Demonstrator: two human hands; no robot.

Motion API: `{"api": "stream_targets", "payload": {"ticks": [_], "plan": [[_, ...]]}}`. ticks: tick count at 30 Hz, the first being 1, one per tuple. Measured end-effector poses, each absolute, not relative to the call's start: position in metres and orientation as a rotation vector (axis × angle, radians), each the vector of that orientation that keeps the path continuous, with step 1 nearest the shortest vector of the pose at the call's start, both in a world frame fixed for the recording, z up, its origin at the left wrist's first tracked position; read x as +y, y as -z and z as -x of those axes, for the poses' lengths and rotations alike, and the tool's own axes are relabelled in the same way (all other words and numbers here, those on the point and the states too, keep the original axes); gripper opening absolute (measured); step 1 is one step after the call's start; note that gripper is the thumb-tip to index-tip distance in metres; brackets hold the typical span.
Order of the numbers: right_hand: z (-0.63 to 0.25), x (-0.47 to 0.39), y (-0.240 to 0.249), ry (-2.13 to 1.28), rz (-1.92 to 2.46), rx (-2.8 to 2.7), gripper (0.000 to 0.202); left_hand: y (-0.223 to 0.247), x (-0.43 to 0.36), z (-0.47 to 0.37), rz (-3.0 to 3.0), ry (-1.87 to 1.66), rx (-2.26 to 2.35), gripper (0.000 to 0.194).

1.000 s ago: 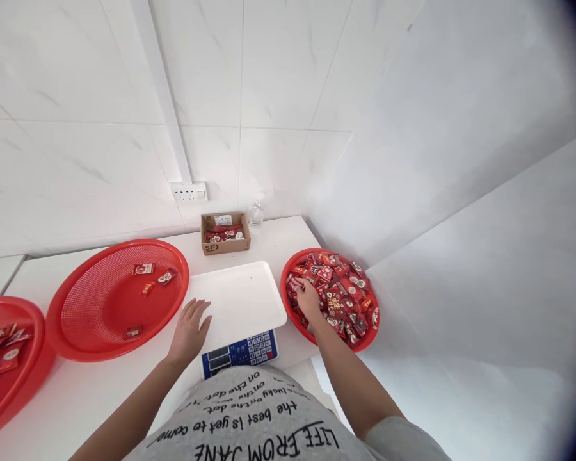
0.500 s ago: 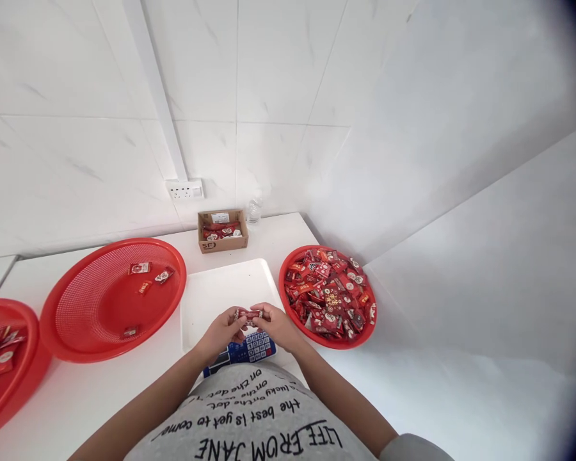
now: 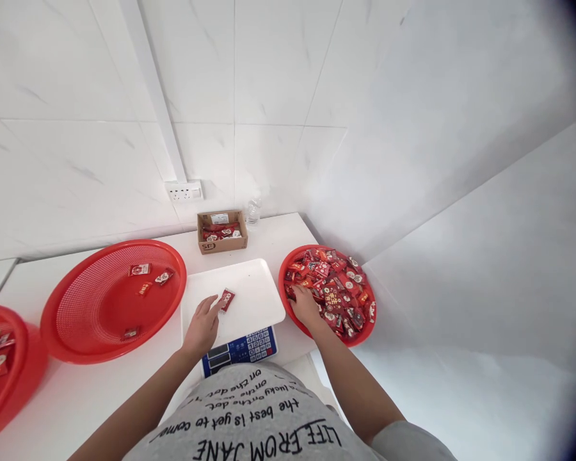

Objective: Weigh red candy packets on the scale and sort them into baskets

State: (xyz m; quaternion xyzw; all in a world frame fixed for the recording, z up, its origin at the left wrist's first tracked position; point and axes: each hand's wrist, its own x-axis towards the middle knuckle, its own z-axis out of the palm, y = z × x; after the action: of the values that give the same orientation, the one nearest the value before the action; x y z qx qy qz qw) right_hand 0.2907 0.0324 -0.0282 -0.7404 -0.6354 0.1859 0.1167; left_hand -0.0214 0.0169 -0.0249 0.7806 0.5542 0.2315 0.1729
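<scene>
One red packet [image 3: 227, 299] lies on the white tray [image 3: 256, 291] of a scale with a blue keypad [image 3: 240, 350]. My left hand [image 3: 203, 325] is over the tray's left side, fingers apart, its fingertips beside the packet. My right hand [image 3: 306, 307] reaches into the left side of the round red basket [image 3: 329, 344], which is heaped with red packets [image 3: 333, 298]. Its fingertips are down among the packets, so whether they grip one is hidden.
To the left stands a large red basket [image 3: 110, 355] with a few packets in it. Another red basket [image 3: 29, 358] with packets is at the far left. A cardboard box [image 3: 223, 244] of packets and a clear bottle [image 3: 254, 210] stand near the wall.
My hands have parted from above the scale. The packet they held now lies on the tray. My left hand has opened, and my right hand has moved right into the full basket.
</scene>
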Motion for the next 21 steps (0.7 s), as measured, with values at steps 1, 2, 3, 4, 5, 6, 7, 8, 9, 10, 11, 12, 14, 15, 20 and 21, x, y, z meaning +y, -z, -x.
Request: {"api": "stream_targets", "payload": {"ticks": [1,2,3,4,5,6,7,8,9,10,11,12,14,15,20,21], "plan": [[-0.290,0.033,0.031,-0.511,2.178,-1.896,0.043,0.026,0.017,0.022,-2.228,-0.677,1.572,0.039],[-0.290,0.034,0.033,-0.480,2.183,-1.922,0.042,0.026,0.016,0.022,-2.235,-0.695,1.573,0.036],[-0.290,0.035,0.035,-0.458,2.186,-1.933,0.040,0.026,0.016,0.021,-2.239,-0.711,1.573,0.034],[-0.290,0.036,0.036,-0.448,2.189,-1.929,0.037,0.026,0.015,0.021,-2.243,-0.728,1.569,0.032],[-0.290,0.036,0.037,-0.456,2.185,-1.908,0.033,0.025,0.015,0.020,-2.246,-0.745,1.562,0.031],[-0.291,0.037,0.038,-0.475,2.174,-1.873,0.029,0.025,0.014,0.020,-2.250,-0.761,1.548,0.029],[-0.291,0.037,0.038,-0.499,2.161,-1.831,0.025,0.025,0.014,0.019,-2.254,-0.775,1.528,0.028],[-0.292,0.038,0.039,-0.524,2.148,-1.788,0.023,0.024,0.013,0.018,-2.256,-0.787,1.503,0.027],[-0.293,0.038,0.040,-0.545,2.135,-1.751,0.023,0.024,0.013,0.018,-2.257,-0.798,1.476,0.026],[-0.294,0.039,0.040,-0.560,2.121,-1.723,0.023,0.023,0.012,0.017,-2.255,-0.808,1.456,0.025],[-0.295,0.039,0.040,-0.568,2.109,-1.701,0.023,0.023,0.012,0.017,-2.247,-0.817,1.443,0.025],[-0.297,0.040,0.039,-0.573,2.098,-1.679,0.024,0.022,0.011,0.017,-2.235,-0.824,1.438,0.025],[-0.301,0.040,0.037,-0.587,2.069,-1.617,0.027,0.020,0.011,0.016,-2.199,-0.833,1.438,0.025],[-0.304,0.040,0.036,-0.594,2.056,-1.583,0.029,0.019,0.010,0.016,-2.178,-0.833,1.439,0.024],[-0.306,0.036,0.023,-0.674,1.958,-1.434,0.035,0.014,0.006,0.012,-2.109,-0.781,1.443,0.025],[-0.304,0.035,0.020,-0.725,1.923,-1.379,0.036,0.013,0.005,0.011,-2.107,-0.770,1.436,0.025]]}}
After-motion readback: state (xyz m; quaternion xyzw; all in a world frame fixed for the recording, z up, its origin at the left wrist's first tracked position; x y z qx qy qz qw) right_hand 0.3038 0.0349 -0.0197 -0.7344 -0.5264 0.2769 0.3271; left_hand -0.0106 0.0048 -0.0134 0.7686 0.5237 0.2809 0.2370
